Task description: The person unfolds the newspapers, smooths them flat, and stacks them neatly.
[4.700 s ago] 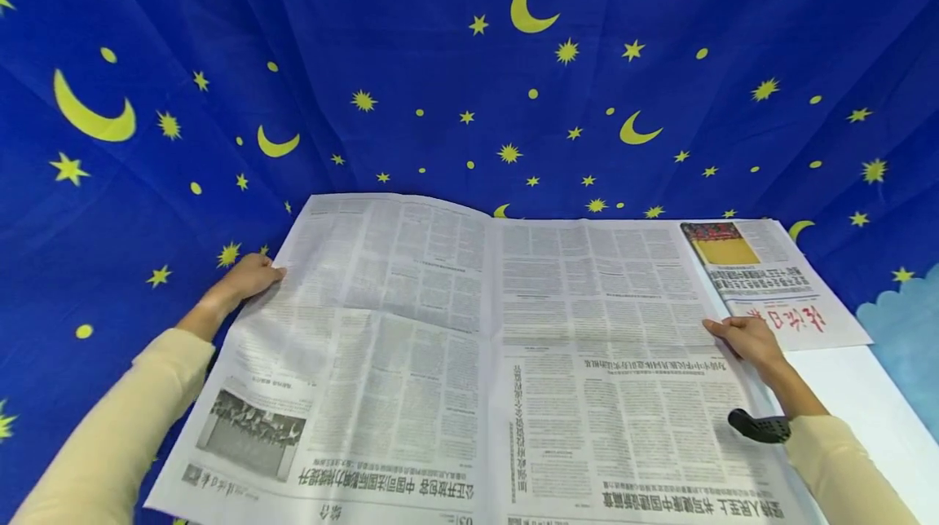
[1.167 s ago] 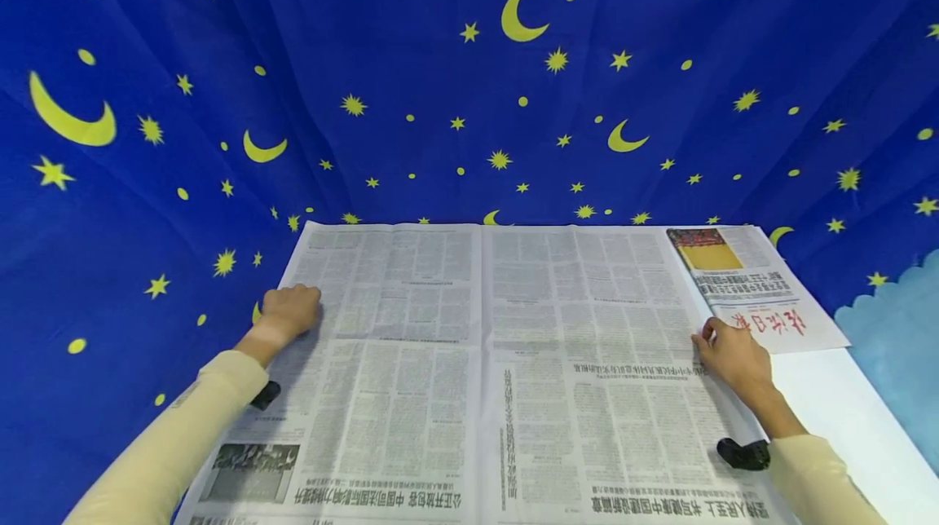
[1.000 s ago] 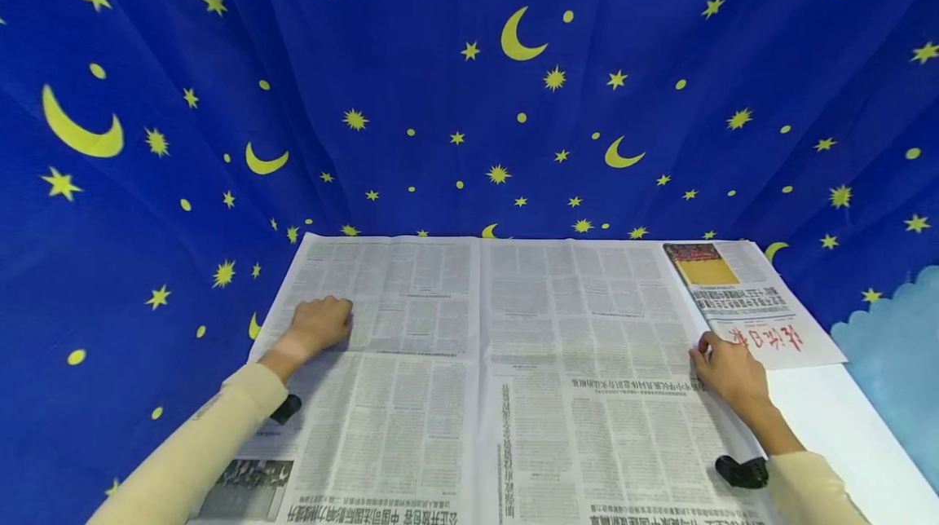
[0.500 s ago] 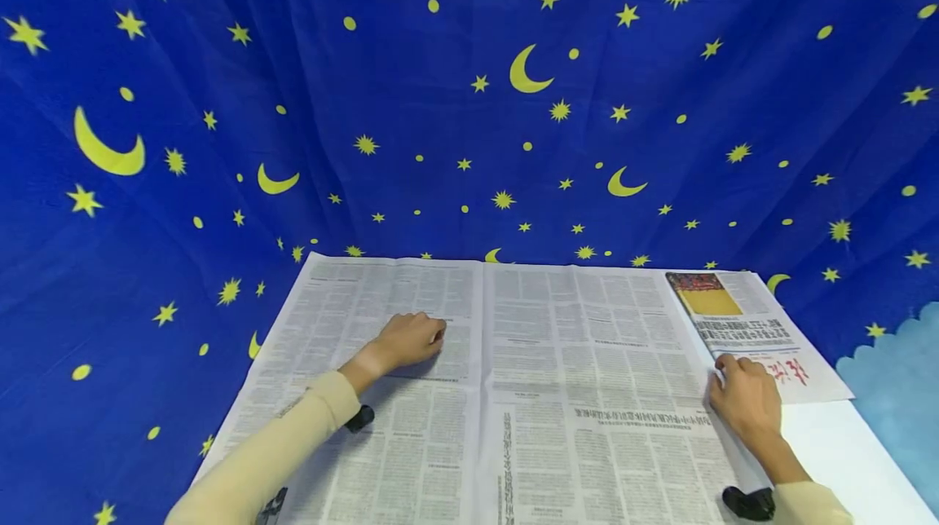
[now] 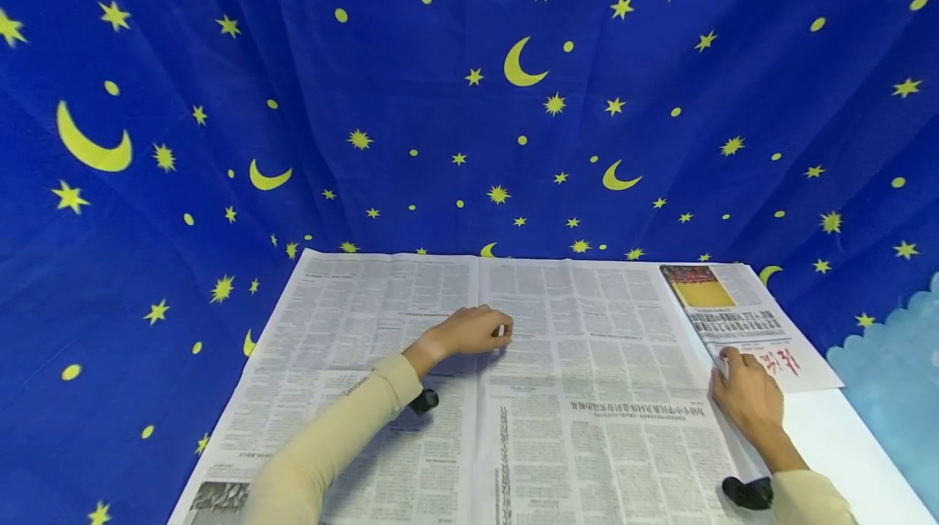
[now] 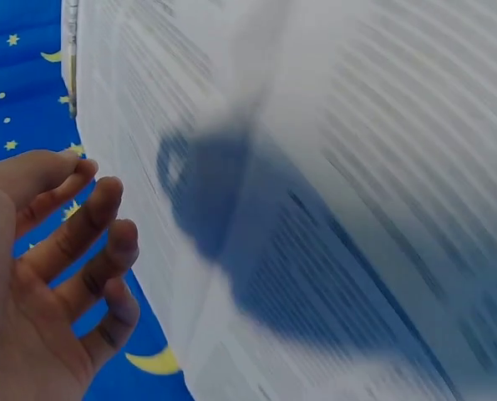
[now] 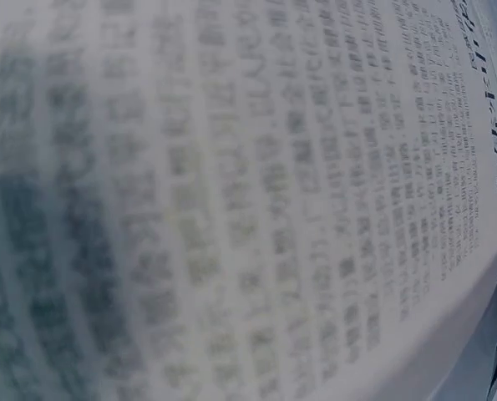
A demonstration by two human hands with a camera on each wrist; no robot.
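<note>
A large newspaper [image 5: 587,321] lies spread open, its printing upside down from here, with a fold down the middle. Over that fold hovers my left hand [image 5: 473,332]; its fingers are loosely bent and hold nothing, and in the left wrist view its shadow falls on the page beside the fingers [image 6: 93,238]. My right hand [image 5: 751,399] rests at the spread newspaper's right edge, partly over a folded newspaper [image 5: 741,321] with a colour photo and red characters. Whether its fingertips pinch the paper is hidden; the right wrist view shows mostly blurred print.
Under the papers is a white table [image 5: 844,443], seen at the right. A blue cloth [image 5: 411,85] with yellow moons and stars hangs behind and to the left. A light-blue cloud shape [image 5: 895,354] borders the right side. Dark wrist devices [image 5: 748,494] sit under both wrists.
The newspaper's raised left half now lies flatter. My left hand has let go of its left edge and travelled right across the page to the fold. The right hand has shifted slightly toward the folded newspaper.
</note>
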